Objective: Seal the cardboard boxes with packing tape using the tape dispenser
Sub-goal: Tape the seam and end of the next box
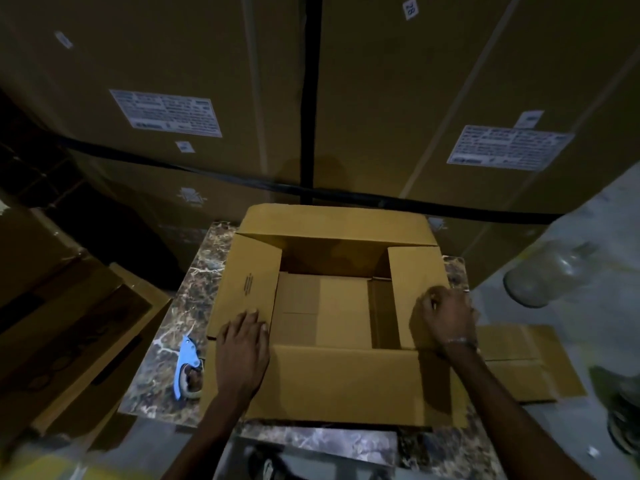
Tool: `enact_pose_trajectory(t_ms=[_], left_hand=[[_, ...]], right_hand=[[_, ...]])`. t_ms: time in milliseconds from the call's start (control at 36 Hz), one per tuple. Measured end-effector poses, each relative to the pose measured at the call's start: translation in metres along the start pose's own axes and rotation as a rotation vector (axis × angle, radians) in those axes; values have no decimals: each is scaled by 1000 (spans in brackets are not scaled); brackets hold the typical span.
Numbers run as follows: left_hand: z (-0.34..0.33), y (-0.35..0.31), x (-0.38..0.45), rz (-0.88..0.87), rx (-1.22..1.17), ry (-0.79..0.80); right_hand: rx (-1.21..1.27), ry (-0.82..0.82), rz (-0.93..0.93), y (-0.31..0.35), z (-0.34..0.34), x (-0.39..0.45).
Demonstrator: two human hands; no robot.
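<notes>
An open brown cardboard box [346, 382] sits on a marble-patterned table [194, 271] in front of me, its four flaps partly folded and its inside empty. My left hand [242, 351] lies flat with straight fingers on the box's left side flap. My right hand [443, 320] rests on the right side flap with its fingers curled over the flap's outer edge. A blue tape dispenser [187, 368] lies on the table just left of the box, a short way from my left hand.
Large stacked cartons with white labels [166, 112] form a wall right behind the table. A flattened cardboard box [526, 362] lies on the floor at the right, near a clear glass jar [550, 275]. More flat cardboard [69, 341] leans at the left.
</notes>
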State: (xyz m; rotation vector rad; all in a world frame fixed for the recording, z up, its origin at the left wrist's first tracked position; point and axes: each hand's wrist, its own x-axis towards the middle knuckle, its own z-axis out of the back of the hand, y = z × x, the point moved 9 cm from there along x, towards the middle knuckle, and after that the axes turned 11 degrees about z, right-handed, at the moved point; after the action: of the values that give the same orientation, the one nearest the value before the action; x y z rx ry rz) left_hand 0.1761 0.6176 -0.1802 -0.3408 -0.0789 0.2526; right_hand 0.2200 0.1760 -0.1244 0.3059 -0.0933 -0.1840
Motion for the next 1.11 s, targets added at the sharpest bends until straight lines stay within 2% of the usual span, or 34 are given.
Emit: enact_pose_trajectory(t_ms=[83, 139, 222, 278, 361, 444, 500, 556, 639, 750, 833, 861, 944, 1056, 1111], left_hand=[[-1, 1, 3, 6, 8, -12], [0, 3, 5, 60, 10, -24], [4, 19, 3, 243, -88, -34], [6, 35, -2, 375, -151, -19], [10, 56, -16, 510, -222, 23], [14, 68, -34, 602, -381, 100], [15, 80, -45, 673, -382, 155], [17, 98, -55, 746, -379, 172], [25, 109, -68, 769, -341, 187], [52, 119, -77, 792, -299, 126], [69, 123, -83, 847, -346, 123], [74, 122, -82, 865, -397, 129], [78, 127, -77, 953, -614, 229], [94, 117, -69, 1018, -968, 382], [108, 99, -69, 1057, -1254, 336]], right_hand=[[117, -52, -52, -6, 7, 60], [198, -2, -124, -11, 1, 97], [530, 158, -339, -19, -29, 144], [709, 194, -422, -19, -41, 162], [908, 97, -465, -6, -29, 158], [1066, -5, -616, -35, -46, 159], [1146, -108, -670, -55, -60, 167], [1194, -190, -598, -41, -43, 157], [1167, -160, -498, -22, -20, 128], [1000, -95, -378, -41, -25, 110], [837, 8, -69, -47, -25, 102], [761, 65, 66, -46, -27, 102], [515, 286, 319, -36, -25, 95], [51, 529, 449, -41, -35, 85], [-77, 648, 497, -41, -38, 77]])
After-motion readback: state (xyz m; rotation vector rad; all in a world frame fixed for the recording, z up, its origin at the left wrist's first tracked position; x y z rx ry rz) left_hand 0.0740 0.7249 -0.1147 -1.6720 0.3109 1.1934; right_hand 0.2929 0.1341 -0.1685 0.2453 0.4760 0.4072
